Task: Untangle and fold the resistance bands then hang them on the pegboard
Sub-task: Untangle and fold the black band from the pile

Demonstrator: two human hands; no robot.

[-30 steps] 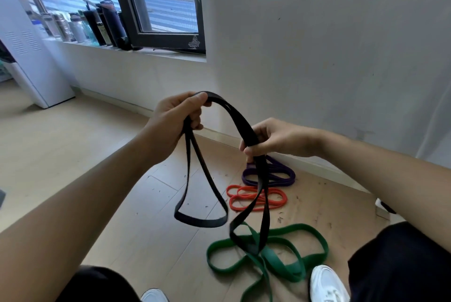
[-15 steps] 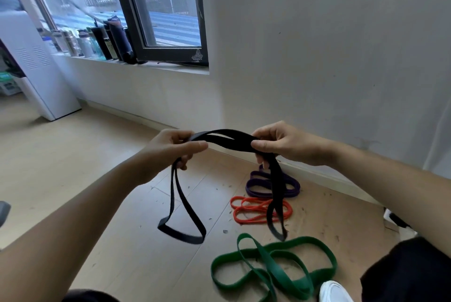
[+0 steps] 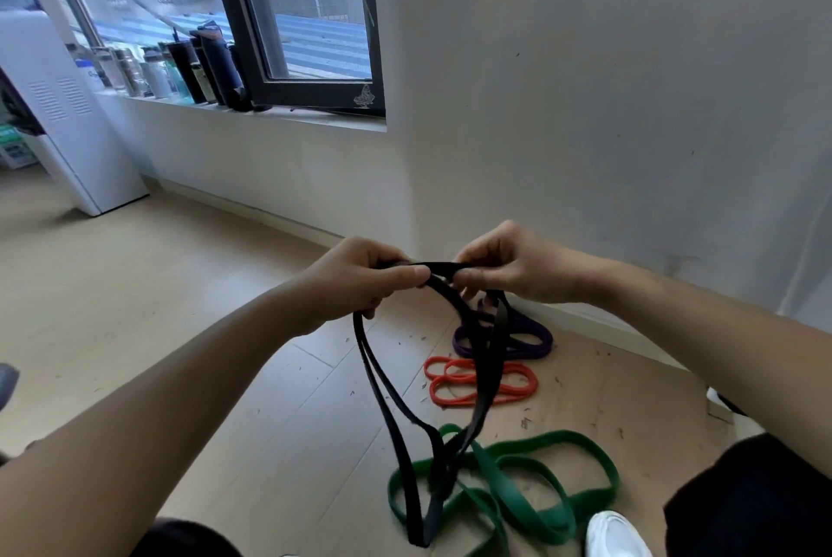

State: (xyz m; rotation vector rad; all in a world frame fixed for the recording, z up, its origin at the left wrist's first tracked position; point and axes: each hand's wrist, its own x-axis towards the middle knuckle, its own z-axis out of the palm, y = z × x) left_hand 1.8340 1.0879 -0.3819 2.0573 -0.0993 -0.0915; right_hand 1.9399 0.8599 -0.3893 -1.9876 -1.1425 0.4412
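I hold a long black resistance band (image 3: 488,358) up in front of me. My left hand (image 3: 360,279) pinches its top fold between thumb and fingers. My right hand (image 3: 508,266) grips the same fold just to the right, the two hands almost touching. The band's loops hang down and cross over a green band (image 3: 535,484) lying tangled on the wooden floor. An orange band (image 3: 445,381) and a purple band (image 3: 526,338) lie folded on the floor by the wall. No pegboard is in view.
A white wall (image 3: 585,84) stands straight ahead, with a dark-framed window (image 3: 310,39) and several bottles (image 3: 198,66) on its sill at left. A white appliance (image 3: 58,115) stands at far left. My white shoe (image 3: 614,534) is at the bottom right.
My hands have come close together at the top of the black band, doubling it. Its loops now hang longer and overlap the green band.
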